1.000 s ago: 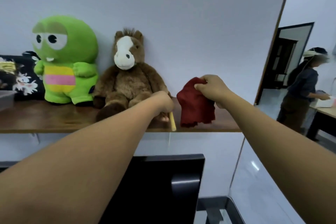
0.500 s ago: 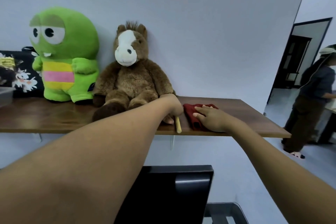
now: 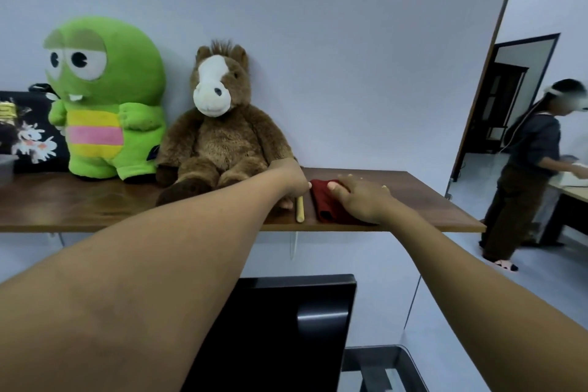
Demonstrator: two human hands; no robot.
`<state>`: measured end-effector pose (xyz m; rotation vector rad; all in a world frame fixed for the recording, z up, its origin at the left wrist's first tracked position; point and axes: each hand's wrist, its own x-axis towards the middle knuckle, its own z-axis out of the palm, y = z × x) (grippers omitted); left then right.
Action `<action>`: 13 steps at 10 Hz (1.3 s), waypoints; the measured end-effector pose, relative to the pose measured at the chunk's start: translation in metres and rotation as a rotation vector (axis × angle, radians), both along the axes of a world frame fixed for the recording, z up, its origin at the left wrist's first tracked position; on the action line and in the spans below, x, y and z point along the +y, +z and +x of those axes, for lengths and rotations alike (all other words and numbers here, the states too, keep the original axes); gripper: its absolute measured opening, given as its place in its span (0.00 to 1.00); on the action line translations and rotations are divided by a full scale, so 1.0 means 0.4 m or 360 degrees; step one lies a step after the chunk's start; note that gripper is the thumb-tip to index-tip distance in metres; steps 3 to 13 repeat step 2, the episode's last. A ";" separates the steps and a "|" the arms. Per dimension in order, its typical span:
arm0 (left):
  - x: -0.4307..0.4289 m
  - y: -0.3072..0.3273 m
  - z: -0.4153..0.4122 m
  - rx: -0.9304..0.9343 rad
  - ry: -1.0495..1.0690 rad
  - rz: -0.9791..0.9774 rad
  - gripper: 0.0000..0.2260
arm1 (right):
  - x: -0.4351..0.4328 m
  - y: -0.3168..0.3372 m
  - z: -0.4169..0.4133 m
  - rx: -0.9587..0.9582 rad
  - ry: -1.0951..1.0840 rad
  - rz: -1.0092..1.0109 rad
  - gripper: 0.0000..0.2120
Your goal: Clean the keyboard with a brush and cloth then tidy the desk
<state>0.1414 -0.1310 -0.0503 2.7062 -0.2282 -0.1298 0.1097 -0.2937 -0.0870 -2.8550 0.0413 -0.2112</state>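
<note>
On the shelf (image 3: 413, 197), the right hand (image 3: 362, 200) presses flat on the cloth (image 3: 324, 204), likely stowing it, while the left hand (image 3: 291, 180) grips the brush (image 3: 300, 208).

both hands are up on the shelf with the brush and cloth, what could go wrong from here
1. The brush handle lies near the shelf's front edge; if the left hand lets go carelessly, it could roll off toward the monitor below.
2. The left hand sits against the brown horse plush; pulling back could drag or topple it.
3. The red cloth under the right hand also reaches the edge and might slide off.
</note>
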 end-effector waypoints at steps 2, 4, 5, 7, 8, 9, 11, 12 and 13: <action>0.089 0.089 -0.036 -0.0305 -0.0021 -0.0279 0.13 | -0.013 0.123 -0.055 -0.0217 -0.0088 0.0283 0.24; 0.089 0.089 -0.036 -0.0305 -0.0021 -0.0279 0.13 | -0.013 0.123 -0.055 -0.0217 -0.0088 0.0283 0.24; 0.089 0.089 -0.036 -0.0305 -0.0021 -0.0279 0.13 | -0.013 0.123 -0.055 -0.0217 -0.0088 0.0283 0.24; 0.089 0.089 -0.036 -0.0305 -0.0021 -0.0279 0.13 | -0.013 0.123 -0.055 -0.0217 -0.0088 0.0283 0.24; 0.089 0.089 -0.036 -0.0305 -0.0021 -0.0279 0.13 | -0.013 0.123 -0.055 -0.0217 -0.0088 0.0283 0.24; 0.089 0.089 -0.036 -0.0305 -0.0021 -0.0279 0.13 | -0.013 0.123 -0.055 -0.0217 -0.0088 0.0283 0.24; 0.089 0.089 -0.036 -0.0305 -0.0021 -0.0279 0.13 | -0.013 0.123 -0.055 -0.0217 -0.0088 0.0283 0.24; 0.089 0.089 -0.036 -0.0305 -0.0021 -0.0279 0.13 | -0.013 0.123 -0.055 -0.0217 -0.0088 0.0283 0.24; 0.089 0.089 -0.036 -0.0305 -0.0021 -0.0279 0.13 | -0.013 0.123 -0.055 -0.0217 -0.0088 0.0283 0.24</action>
